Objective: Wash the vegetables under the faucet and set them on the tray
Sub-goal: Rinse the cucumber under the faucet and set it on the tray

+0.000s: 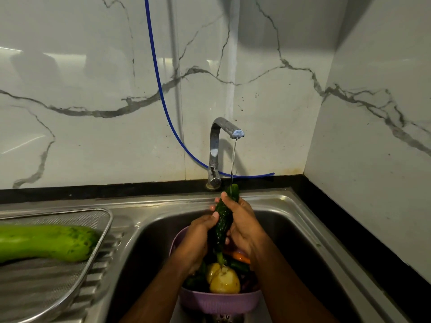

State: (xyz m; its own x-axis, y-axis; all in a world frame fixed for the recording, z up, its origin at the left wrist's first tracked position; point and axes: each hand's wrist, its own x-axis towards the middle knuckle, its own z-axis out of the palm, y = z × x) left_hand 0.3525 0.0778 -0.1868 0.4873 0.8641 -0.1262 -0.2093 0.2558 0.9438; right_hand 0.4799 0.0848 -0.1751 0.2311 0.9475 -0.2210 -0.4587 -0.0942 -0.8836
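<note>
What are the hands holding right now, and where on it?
Both hands grip one dark green cucumber under the faucet: left hand around its lower middle, right hand around its upper part.

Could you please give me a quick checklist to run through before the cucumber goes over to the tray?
1. Water running from faucet: ok.
2. Stream reaching cucumber: ok, hits its top end.
3. Grip: ok, left hand and right hand both hold it.
4. Whole cucumber rinsed: cannot tell.
5. Room on mesh tray: ok, beside the bottle gourd.
6. Purple basket emptied: not ok, potatoes remain.
</note>
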